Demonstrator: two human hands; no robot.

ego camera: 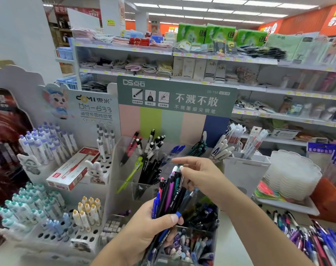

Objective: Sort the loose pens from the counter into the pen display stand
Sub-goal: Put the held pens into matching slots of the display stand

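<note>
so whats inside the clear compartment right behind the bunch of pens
Black pens stand upright in that clear compartment; a lime-green pen leans at its left edge. The left hand's bunch covers its right side.

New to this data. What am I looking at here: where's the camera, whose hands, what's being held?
There is no robot here. A person wears one wide-angle camera on the head, looking forward and down, so the single picture shows their own two bare hands in a shop aisle. The left hand holds a bundle of pens in its grip, fingers curled round them. The right hand reaches to the top of that bundle, fingertips at the pen caps, apparently picking one out. Behind the hands stands the clear pen display stand, with pens already in its compartments. A heap of loose pens lies on the counter at lower right. Shelves of other goods fill the background.
</note>
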